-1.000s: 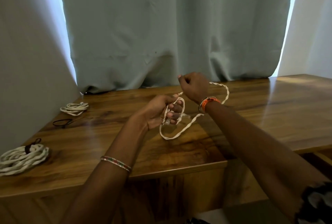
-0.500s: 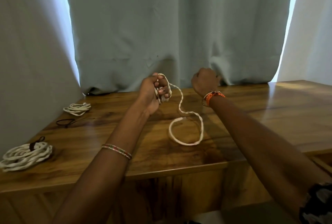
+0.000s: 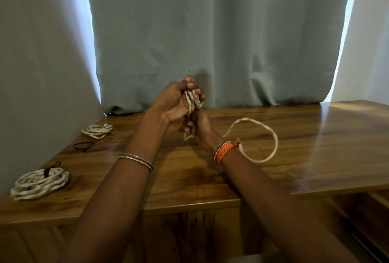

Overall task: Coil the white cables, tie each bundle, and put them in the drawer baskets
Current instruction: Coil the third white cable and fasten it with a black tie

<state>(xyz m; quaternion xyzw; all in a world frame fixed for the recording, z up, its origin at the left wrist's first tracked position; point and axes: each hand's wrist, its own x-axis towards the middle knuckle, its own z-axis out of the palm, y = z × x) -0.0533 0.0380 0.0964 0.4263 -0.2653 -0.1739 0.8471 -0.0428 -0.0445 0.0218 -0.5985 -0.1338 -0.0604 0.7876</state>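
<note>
Cable [image 3: 192, 99]: white twisted cable, its gathered loops bunched upright in the left hand [image 3: 176, 102], fingers curled tight round them.
Loose tail [image 3: 271, 136]: runs out from the right hand [image 3: 196, 129], which sits just below the left and pinches the strand; the tail lies as one open loop on the surface [image 3: 315, 157], to the right of both hands and beyond the right wrist.
Nearer hand: the right, so I judge it draws in the next turn.
Hair tie [image 3: 83, 145]: dark, far left of the hands, between two coiled bundles [image 3: 40, 183].
</note>
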